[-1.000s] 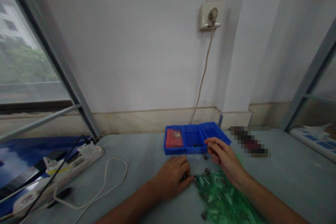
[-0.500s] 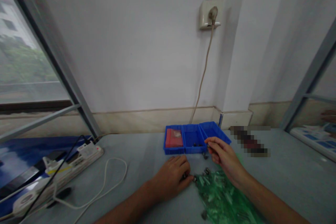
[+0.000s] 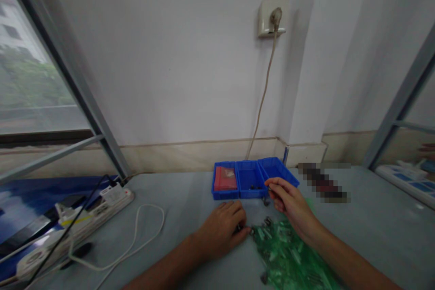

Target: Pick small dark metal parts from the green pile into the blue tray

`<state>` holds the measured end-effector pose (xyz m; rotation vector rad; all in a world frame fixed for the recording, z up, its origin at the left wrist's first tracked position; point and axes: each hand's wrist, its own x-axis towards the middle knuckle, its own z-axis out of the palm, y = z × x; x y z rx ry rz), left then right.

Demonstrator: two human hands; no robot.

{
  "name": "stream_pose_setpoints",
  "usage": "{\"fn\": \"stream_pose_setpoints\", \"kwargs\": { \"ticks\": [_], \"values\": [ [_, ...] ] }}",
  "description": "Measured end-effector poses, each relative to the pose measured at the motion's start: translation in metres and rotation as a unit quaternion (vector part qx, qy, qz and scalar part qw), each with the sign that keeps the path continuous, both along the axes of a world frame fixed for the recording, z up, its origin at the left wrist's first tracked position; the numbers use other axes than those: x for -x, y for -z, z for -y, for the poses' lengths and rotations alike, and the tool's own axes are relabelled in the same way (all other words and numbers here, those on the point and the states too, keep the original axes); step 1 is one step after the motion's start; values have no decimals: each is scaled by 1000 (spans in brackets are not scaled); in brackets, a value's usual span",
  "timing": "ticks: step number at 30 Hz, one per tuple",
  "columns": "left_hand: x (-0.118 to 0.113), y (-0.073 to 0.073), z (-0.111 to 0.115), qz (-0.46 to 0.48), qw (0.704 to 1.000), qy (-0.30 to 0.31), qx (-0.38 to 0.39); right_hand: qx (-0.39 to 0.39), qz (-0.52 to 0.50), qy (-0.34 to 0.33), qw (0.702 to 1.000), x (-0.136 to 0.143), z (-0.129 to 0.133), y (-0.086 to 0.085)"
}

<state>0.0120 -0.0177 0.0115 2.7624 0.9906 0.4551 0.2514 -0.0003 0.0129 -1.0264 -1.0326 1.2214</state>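
My left hand (image 3: 224, 229) rests on the table with curled fingers, closed around a small dark metal part that shows between thumb and fingers. My right hand (image 3: 287, 197) is raised by the front edge of the blue bins, its thumb and fingertips pinching a tiny part too small to name. Under my right wrist lies a green plastic bag (image 3: 294, 253) of small parts. Several small metal parts (image 3: 268, 221) sit between the bag and the bins. The middle blue bin (image 3: 249, 174) holds a few small dark parts; the left one holds a red packet (image 3: 225, 178).
A white power strip (image 3: 98, 213) with plugs and a looped white cable (image 3: 163, 217) lie at the left. A socket (image 3: 273, 18) with a hanging cord is on the wall. A blurred dark object (image 3: 324, 183) lies right of the bins. Another person's hand shows at far right.
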Motion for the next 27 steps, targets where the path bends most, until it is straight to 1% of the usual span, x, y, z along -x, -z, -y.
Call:
{"fn": "stream_pose_setpoints", "kwargs": {
  "ticks": [13, 27],
  "values": [
    [-1, -2, 0, -4, 1000, -1, 1, -2, -5, -3, 1000, 0, 0, 2],
    [-1, 0, 1, 0, 1000, -2, -5, 8, -2, 0, 1000, 0, 1, 0]
  ]
}}
